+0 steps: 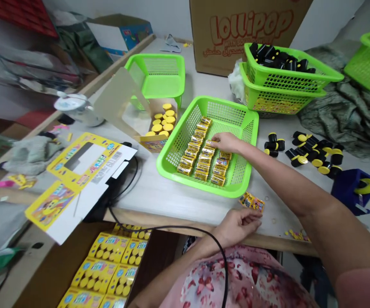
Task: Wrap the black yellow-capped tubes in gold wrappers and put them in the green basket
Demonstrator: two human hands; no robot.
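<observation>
A green plastic basket [168, 170] holds several small yellow printed packets [203, 159] laid in three rows. My right hand [227, 142] reaches into it from the right, fingers pinched at the upper end of the middle row on a packet [211, 144] mostly under the fingertips. My left hand [238, 226] rests at the table's front edge, fingers curled. Several more yellow packets [252, 202] stick out past its thumb and fingertips, just in front of the basket; its palm is hidden.
An open box [155, 144] of yellow-capped tubs stands left of the basket, near a flattened yellow carton [85, 167]. Black tubs [316, 152] and a blue tape dispenser [352, 188] lie right. Stacked green baskets [284, 92] stand behind. A black cable [185, 227] crosses the front edge.
</observation>
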